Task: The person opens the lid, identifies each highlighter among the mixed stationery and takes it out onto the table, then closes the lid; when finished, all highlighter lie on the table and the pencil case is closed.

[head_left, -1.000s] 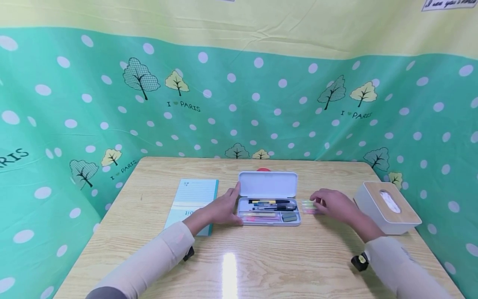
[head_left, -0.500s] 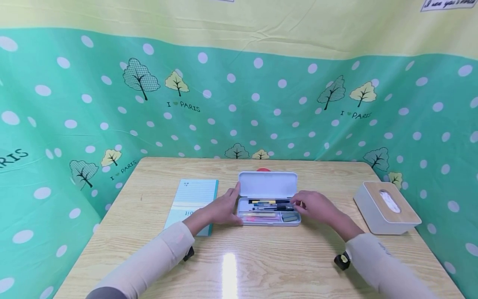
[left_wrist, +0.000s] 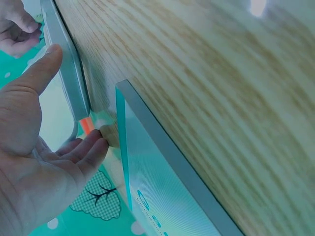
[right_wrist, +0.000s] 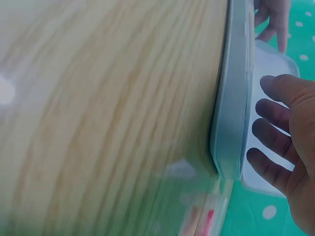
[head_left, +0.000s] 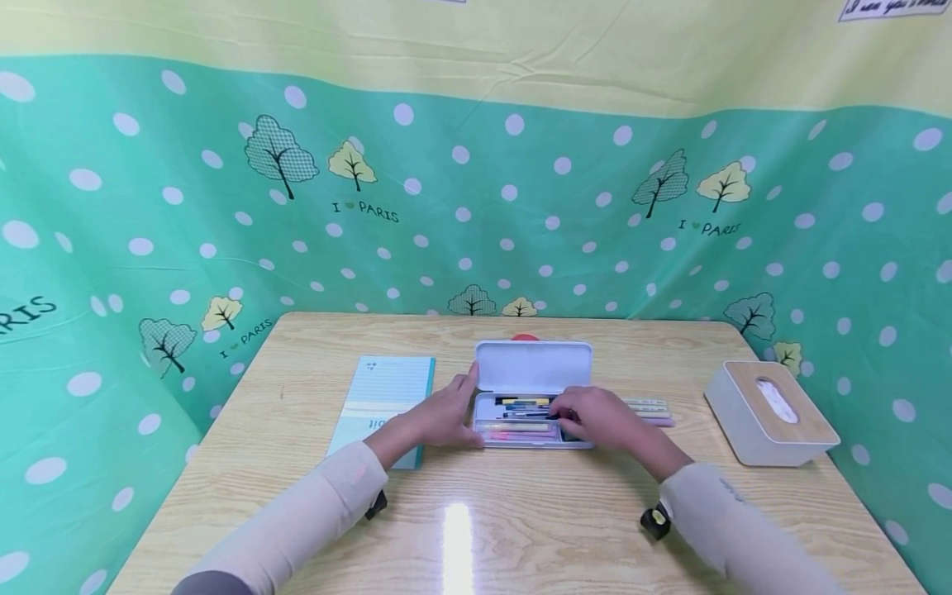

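The pencil case (right_wrist: pixel 232 113) sits in front of me, its lid (head_left: pixel 532 368) tipped back. My left hand (head_left: pixel 444 413) is spread at the case's left end, thumb against the near corner and forefinger up by the lid. My right hand (head_left: pixel 602 417) is bent over the case's right end, fingertips down by the dark pens (head_left: pixel 539 402); its lower fingers stand apart, but I cannot tell whether my thumb and forefinger pinch anything. As I judge it, the work is partway: the dark pens lie in the case's far compartment and pink pens (head_left: pixel 521 435) in the near one, while a row of pale pens (head_left: pixel 649 406) lies outside, just right of the case, and the lid is not yet shut. A notebook (head_left: pixel 383 384) lies left of the case, and a tissue box (head_left: pixel 773 430) stands well to its right.
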